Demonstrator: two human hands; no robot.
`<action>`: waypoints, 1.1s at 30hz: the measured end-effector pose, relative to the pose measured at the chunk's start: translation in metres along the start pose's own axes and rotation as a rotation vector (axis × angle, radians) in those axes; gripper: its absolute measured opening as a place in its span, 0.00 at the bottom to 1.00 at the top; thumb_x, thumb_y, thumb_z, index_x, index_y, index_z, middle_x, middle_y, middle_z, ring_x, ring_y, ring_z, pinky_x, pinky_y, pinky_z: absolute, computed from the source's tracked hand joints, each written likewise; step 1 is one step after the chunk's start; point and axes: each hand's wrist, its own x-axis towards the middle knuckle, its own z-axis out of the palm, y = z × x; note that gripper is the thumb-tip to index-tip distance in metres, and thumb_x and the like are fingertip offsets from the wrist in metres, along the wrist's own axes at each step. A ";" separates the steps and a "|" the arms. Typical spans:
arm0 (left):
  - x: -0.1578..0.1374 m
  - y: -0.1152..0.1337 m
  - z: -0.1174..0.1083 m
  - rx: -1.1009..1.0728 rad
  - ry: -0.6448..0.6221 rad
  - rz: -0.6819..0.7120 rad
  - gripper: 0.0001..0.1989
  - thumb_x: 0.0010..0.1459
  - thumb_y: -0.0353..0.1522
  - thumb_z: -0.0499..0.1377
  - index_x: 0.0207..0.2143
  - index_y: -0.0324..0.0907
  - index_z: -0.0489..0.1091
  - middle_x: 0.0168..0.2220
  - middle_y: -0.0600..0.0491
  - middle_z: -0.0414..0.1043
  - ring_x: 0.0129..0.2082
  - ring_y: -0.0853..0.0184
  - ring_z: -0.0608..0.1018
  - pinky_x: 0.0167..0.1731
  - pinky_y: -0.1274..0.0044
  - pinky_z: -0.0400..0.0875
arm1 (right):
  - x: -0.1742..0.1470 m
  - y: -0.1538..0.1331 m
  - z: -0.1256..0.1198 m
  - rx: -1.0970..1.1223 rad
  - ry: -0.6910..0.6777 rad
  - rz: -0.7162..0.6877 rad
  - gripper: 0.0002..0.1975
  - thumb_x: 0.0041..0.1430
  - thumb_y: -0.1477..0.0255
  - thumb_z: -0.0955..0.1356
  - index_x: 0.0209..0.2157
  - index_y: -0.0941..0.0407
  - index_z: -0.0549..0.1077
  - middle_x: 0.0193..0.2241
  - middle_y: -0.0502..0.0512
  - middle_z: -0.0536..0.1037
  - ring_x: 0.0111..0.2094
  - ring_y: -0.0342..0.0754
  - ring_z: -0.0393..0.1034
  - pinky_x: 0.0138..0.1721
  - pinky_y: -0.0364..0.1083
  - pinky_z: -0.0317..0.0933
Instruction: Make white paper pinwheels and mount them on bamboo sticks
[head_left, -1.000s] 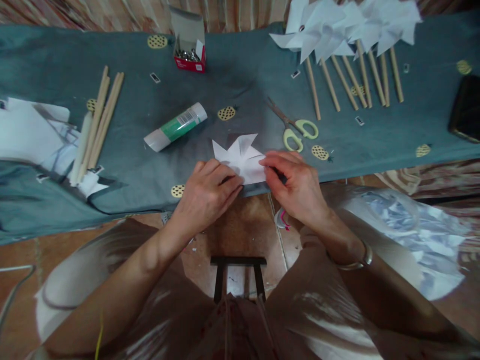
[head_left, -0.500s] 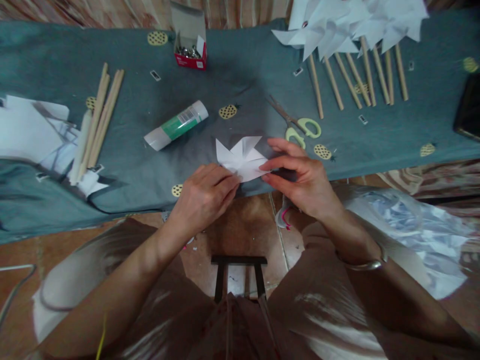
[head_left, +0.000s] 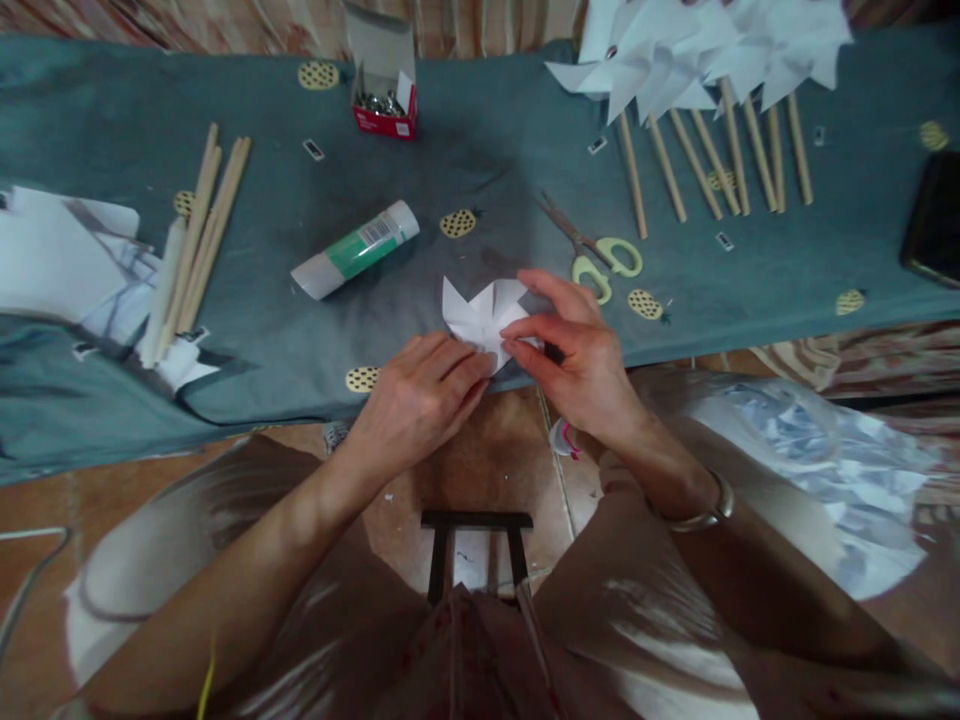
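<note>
A white paper pinwheel (head_left: 472, 318) with cut points lies near the front edge of the cloth-covered table, between my hands. My left hand (head_left: 424, 395) presses its fingers together on the pinwheel's lower left edge. With thumb and forefinger, my right hand (head_left: 577, 350) pinches a paper flap close to the pinwheel's centre. Its other fingers curve over the right side and hide part of the paper. Just beyond my right hand lie scissors (head_left: 592, 250) with pale green handles. A glue stick (head_left: 356, 250) with a green label rests to the upper left of the pinwheel.
An open red box (head_left: 384, 115) of small metal pieces stands at the back. Finished paper pinwheels (head_left: 675, 55) on sticks lie at the back right. Several loose wooden sticks (head_left: 202, 240) and white paper sheets (head_left: 60, 255) are on the left. A dark phone-like object (head_left: 934, 220) sits far right.
My right hand has moved left, bringing a flap of the pinwheel from its right side in toward the centre. My left hand has shifted slightly right with the paper.
</note>
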 end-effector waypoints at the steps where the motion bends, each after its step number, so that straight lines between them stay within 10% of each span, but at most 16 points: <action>1: 0.000 0.001 0.000 -0.003 -0.007 -0.008 0.09 0.66 0.28 0.55 0.46 0.37 0.71 0.39 0.46 0.77 0.38 0.62 0.76 0.39 0.69 0.74 | 0.000 0.000 0.001 -0.002 -0.002 0.003 0.07 0.61 0.74 0.68 0.37 0.49 0.79 0.59 0.54 0.70 0.61 0.57 0.63 0.62 0.65 0.58; 33: 0.001 0.004 0.007 -0.005 0.019 0.067 0.08 0.65 0.25 0.55 0.45 0.33 0.71 0.40 0.45 0.75 0.39 0.63 0.76 0.39 0.71 0.78 | -0.009 -0.005 -0.003 -0.058 0.037 0.025 0.04 0.61 0.71 0.69 0.36 0.52 0.77 0.56 0.58 0.73 0.58 0.59 0.65 0.58 0.65 0.62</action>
